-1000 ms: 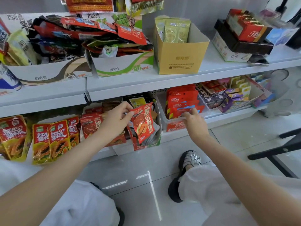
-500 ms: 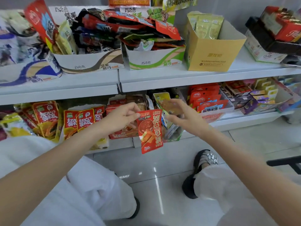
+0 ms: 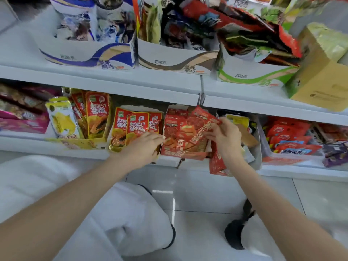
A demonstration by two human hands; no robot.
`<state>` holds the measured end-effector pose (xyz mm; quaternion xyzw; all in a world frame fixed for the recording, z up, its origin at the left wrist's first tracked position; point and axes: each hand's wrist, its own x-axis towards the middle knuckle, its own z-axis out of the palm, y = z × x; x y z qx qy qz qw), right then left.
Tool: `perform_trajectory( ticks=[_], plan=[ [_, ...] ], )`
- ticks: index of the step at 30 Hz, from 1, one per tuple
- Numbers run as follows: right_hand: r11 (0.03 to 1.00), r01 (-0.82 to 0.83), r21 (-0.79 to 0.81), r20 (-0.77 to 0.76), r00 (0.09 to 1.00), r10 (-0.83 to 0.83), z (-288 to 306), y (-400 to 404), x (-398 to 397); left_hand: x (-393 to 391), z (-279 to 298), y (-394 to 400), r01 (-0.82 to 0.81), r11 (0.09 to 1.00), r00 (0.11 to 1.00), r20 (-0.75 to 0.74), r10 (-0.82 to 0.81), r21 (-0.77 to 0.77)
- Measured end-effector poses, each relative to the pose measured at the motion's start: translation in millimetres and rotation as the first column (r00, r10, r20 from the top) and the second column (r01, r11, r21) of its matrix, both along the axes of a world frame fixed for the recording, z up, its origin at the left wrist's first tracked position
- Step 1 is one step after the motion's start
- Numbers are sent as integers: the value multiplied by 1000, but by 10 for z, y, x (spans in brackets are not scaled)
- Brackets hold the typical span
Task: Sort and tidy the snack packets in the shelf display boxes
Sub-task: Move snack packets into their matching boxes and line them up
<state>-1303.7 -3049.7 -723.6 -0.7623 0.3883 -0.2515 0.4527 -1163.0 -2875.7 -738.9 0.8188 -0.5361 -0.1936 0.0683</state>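
Observation:
A red snack packet [image 3: 197, 127] leans tilted at the top of the red display box [image 3: 180, 154] on the lower shelf. My right hand [image 3: 226, 140] pinches its right edge. Other red packets of the same kind stand in that box. My left hand [image 3: 143, 147] lies with straight fingers against the box's left front corner, over the papaya packets [image 3: 131, 125] in the white box beside it. Another red packet [image 3: 216, 164] hangs over the shelf edge below my right wrist.
A grey box [image 3: 254, 155] with mixed packets stands right of the red box, then a tray of red peanut packets [image 3: 290, 136]. The upper shelf holds white display boxes [image 3: 169, 59] crammed with untidy packets and a yellow carton [image 3: 320, 87]. Tiled floor and my knees are below.
The red packet went from my left hand to my right hand and moved left into the red box. My left hand let go and now rests at the box front.

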Motion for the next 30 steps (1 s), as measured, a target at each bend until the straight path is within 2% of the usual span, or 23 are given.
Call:
perform_trajectory(
  ticks=[2,5,7,10,16,18,20,22,23,25,27,30],
  plan=[
    [998,-64,6,-53,997,65,-53,68,186,-16,-73,-56,69,997,997,27,-70,26],
    [977,-212,-6,-262,943,203,-173,165,395,-42,-137,-121,71,996,997,-19,-70,51],
    [970,-237,-60,-342,918,203,-223,178,481,-53,-151,-112,83,995,997,-14,-82,51],
    [965,-261,-28,-371,899,233,-293,192,552,-50,-186,-44,93,995,995,-47,-91,33],
    [971,-237,-31,-512,838,188,-324,190,659,-91,-200,14,48,999,989,-142,-47,-2],
    [976,-214,-43,-504,848,164,-300,197,640,-60,-135,16,-16,998,986,-167,6,-55],
    [982,-143,-124,-427,901,77,-263,259,563,20,-87,25,-134,983,977,-185,110,-123],
    [955,-105,-277,-309,951,15,-187,413,466,129,-63,57,-312,937,940,-194,281,-155],
    [942,-146,-303,-272,960,62,-138,521,452,190,-63,82,-401,905,910,-179,375,-141],
    [917,-327,-228,-294,921,255,-102,733,511,298,-79,142,-502,862,864,-88,496,-74],
    [886,-460,-58,-357,838,412,-141,890,696,405,-87,216,-548,836,836,8,548,-28],
    [878,-464,122,-503,734,458,-249,1026,1058,507,-98,311,-608,792,794,11,608,54]
  ],
)
